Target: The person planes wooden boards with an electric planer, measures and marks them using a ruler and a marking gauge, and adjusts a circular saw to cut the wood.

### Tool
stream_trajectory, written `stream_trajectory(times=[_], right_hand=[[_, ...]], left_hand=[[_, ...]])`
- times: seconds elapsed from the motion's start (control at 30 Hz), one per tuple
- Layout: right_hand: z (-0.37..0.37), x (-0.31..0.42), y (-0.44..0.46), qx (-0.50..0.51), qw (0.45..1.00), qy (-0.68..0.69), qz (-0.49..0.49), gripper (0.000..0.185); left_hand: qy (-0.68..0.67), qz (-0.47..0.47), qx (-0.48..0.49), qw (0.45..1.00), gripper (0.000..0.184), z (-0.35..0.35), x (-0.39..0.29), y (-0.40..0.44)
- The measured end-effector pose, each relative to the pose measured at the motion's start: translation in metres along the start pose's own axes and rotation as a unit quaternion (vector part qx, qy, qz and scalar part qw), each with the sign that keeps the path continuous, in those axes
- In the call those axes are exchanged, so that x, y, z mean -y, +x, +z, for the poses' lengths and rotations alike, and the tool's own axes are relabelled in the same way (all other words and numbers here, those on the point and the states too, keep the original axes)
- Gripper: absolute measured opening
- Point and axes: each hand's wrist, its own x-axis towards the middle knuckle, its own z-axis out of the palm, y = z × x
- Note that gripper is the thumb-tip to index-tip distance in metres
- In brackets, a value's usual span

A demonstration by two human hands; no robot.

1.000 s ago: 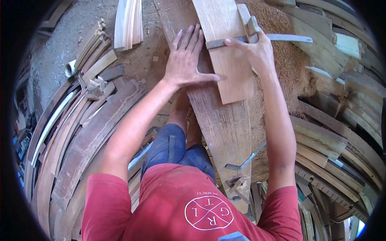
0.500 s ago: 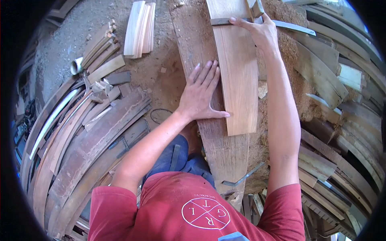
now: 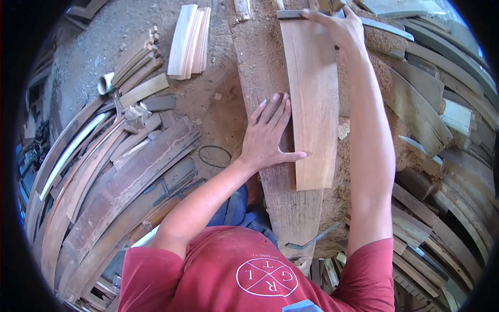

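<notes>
We had a pale board (image 3: 314, 104) lying lengthwise along a darker, rougher plank (image 3: 296, 208), just right of centre and reaching to the top of the frame. The plank seemed to serve as our bed, giving the board steady support.

Our left hand (image 3: 265, 138) was open, its fingers spread over the plank beside the board's left edge and the thumb stretched across onto the pale face. That spread probably braced us and steadied the board from the side.

At the top, our right hand (image 3: 347, 34) had its fingers curled around a wooden block (image 3: 331, 6), while its thumb lay along a dark flat bar (image 3: 291, 14) set across the board. The thumb probably pressed the bar flat and square. We could not tell how the bar joined the block, as the frame cut it off.

A bent metal tool (image 3: 314, 240) lay lower down on the plank, apart from the board and perhaps within our reach.
</notes>
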Motion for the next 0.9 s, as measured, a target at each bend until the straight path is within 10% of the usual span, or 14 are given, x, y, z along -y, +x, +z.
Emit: stream_trajectory(times=[0.27, 0.6, 0.9], right_hand=[[-0.010, 0.013, -0.009, -0.057, 0.996, -0.044, -0.055, 0.092], [-0.122, -0.097, -0.347, 0.050, 0.983, -0.053, 0.169, 0.099], [-0.117, -0.105, -0.383, 0.048, 0.983, -0.036, 0.171, 0.101]], left_hand=[[0.001, 0.010, 0.009, 1.000, 0.124, 0.005, 0.006, -0.006], [0.014, 0.156, -0.110, 0.982, 0.109, 0.025, 0.032, 0.002], [0.034, 0.160, -0.147, 0.976, 0.112, 0.027, 0.035, 0.010]])
